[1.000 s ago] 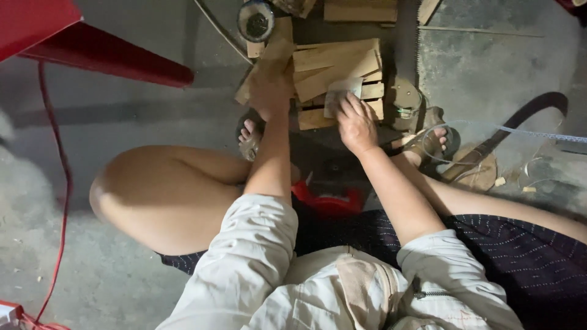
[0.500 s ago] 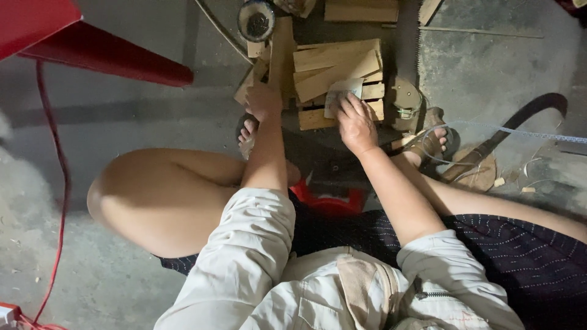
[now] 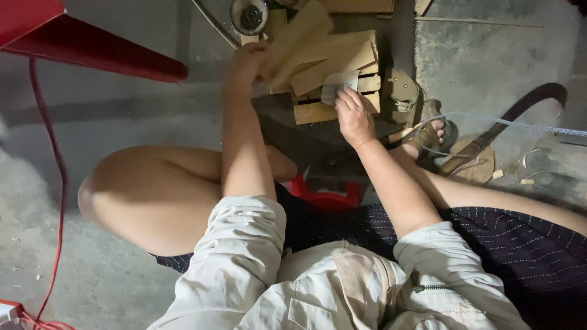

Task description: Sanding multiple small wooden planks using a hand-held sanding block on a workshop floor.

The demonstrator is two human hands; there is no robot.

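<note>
- Head view, looking straight down on a seated person; concrete floor (image 3: 122,116) below, both knees spread.
- Left hand (image 3: 247,61): fingers closed around the lower end of a long wooden slat (image 3: 299,36), held tilted, upper end pointing up and right over the stack.
- Right hand (image 3: 353,116): palm down, fingers pressed together on a small grey sheet (image 3: 337,85), probably sandpaper; sheet lies flat against the wooden pieces.
- Stack of wooden pieces (image 3: 330,67): several pale slats laid at differing angles on a low slatted wooden block (image 3: 318,111), directly ahead of the knees, between the two hands.
- Round metal can (image 3: 249,15): just above the left hand, at top edge of view; contents dark, not identifiable.
- Handsaw (image 3: 402,49): blade running vertically just right of the stack, toothed edge facing right.
- Sandalled foot (image 3: 428,134): right of the wooden block, near the right hand's wrist.
- Red plastic stool (image 3: 324,198): partly visible under the person, between the legs.
- Red metal frame (image 3: 73,43): upper left, well apart from the work; red cable (image 3: 59,183) trailing down the left side.
- Dark curved strap (image 3: 526,104): on floor at far right.
</note>
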